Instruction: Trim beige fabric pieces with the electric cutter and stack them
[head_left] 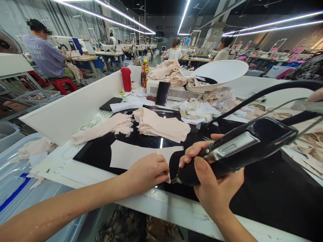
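Observation:
A pale pink cut fabric piece (pixel 133 155) lies flat on the black table surface in front of me. My left hand (pixel 152 169) rests on its right end, fingers curled closed at the edge; the fingertips are partly hidden. My right hand (pixel 214 178) is wrapped round a black handheld power tool (pixel 234 151) with a silver side panel. The tool's metal tip (pixel 176 180) points down at the fabric's right edge, close to my left fingertips. Whether the tip touches the cloth I cannot tell. Behind the piece lie two stacks of similar fabric (pixel 161 126).
A thick black hose (pixel 262 90) runs from the tool toward the right. Farther back are a phone (pixel 163 93), a red cup (pixel 126 79), a bottle (pixel 144 73) and a white box (pixel 166 90) heaped with fabric. Co-workers (pixel 44 53) sit at sewing machines beyond the white partition (pixel 68 107).

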{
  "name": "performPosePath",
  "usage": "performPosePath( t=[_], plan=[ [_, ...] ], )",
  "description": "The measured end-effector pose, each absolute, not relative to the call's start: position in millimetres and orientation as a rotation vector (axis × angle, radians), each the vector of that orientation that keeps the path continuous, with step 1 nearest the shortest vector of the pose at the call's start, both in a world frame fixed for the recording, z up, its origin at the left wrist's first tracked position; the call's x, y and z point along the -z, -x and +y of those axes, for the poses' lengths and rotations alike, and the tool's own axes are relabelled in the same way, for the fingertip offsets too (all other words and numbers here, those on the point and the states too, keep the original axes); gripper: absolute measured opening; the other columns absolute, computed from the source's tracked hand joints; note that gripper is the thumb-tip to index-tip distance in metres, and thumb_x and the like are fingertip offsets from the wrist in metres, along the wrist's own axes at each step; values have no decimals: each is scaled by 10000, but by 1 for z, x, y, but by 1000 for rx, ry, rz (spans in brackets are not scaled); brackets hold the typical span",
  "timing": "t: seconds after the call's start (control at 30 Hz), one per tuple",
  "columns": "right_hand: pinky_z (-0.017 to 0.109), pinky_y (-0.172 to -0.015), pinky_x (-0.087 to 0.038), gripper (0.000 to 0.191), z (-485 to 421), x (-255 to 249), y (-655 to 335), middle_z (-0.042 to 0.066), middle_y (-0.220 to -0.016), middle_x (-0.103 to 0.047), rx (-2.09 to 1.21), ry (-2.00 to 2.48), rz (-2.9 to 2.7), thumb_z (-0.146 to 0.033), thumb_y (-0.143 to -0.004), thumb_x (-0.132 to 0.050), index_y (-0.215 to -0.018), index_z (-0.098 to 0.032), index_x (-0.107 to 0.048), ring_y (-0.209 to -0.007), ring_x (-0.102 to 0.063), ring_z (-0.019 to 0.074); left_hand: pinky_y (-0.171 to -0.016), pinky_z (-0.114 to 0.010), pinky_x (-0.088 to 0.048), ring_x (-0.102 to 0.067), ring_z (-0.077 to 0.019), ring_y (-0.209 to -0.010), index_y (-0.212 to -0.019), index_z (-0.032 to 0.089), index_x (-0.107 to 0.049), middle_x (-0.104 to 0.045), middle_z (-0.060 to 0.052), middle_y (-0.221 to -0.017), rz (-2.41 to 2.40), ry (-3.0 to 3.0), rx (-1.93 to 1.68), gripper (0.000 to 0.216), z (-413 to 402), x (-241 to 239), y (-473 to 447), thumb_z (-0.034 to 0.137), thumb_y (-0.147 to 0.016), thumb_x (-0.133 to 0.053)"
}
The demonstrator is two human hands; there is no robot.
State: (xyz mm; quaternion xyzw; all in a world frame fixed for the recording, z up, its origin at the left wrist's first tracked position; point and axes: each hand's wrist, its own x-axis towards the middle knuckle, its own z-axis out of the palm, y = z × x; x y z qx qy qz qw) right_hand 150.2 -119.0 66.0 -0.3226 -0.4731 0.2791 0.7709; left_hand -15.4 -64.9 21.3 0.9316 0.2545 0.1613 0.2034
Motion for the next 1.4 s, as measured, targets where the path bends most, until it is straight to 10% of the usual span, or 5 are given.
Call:
performPosePath(
  t=[1.4],
  plan=[
    [326,-541,-578,486,-112,-69,-149,-31,-836,-693,-596,727,-989,-292,-854,-864,-1246,-278,-577,-623,-631,157,-775,-346,-482,-599,-209,-833,-868,189,-593,-626,-33,-887,666,-3090,-537,231,-70,-11,9,204,-1097,-565]
  ],
)
